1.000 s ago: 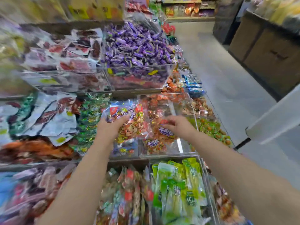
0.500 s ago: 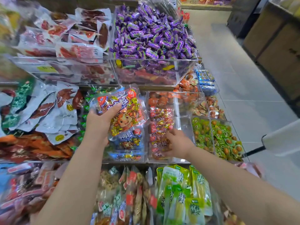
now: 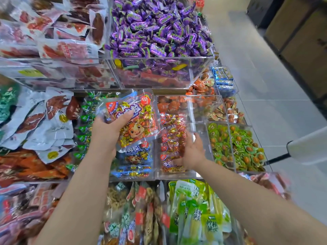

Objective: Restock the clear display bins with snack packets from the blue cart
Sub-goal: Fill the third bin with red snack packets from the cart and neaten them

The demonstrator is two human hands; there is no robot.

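My left hand (image 3: 106,131) grips a clear snack packet (image 3: 136,121) with a red label, a cartoon calf and gold-wrapped pieces, held above a clear bin of blue-labelled packets (image 3: 134,160). My right hand (image 3: 192,149) is inside the neighbouring clear bin (image 3: 203,106), its fingers around the upright red packets (image 3: 172,140) stacked there. The blue cart is not in view.
A big clear bin of purple candies (image 3: 159,32) stands behind. Green-wrapped snacks (image 3: 235,145) fill bins on the right, green pickle packs (image 3: 196,209) the bin in front, meat packets (image 3: 44,121) the left. A white handle (image 3: 307,147) juts in over the grey aisle floor.
The view has dipped and closed in on the bins. My right hand has gone lower and deeper into the red-packet bin. My left hand keeps the packet raised at about the same place.
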